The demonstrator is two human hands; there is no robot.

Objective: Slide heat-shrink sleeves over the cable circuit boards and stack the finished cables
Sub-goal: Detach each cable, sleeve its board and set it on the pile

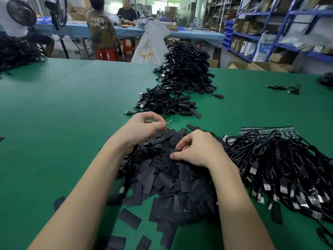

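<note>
A heap of flat black heat-shrink sleeves point(165, 179) covers the green table point(59, 112) in front of me. My left hand point(142, 129) hovers at the heap's far edge and pinches a thin circuit board point(169, 121) edge-on; its black cable trails back under my wrist. My right hand point(196, 150) rests on the heap with curled fingers pinching one sleeve point(175, 150). Unsleeved black cables with USB plugs point(288, 170) are piled at the right. Sleeved cables point(169, 103) lie stacked just beyond my hands.
A taller stack of finished cables point(187, 69) stands farther back. Loose sleeves point(129, 218) lie scattered near the front edge. A stray cable point(286, 88) lies at far right. People sit at a blue bench point(126, 31) behind; blue shelving point(270, 27) fills the right.
</note>
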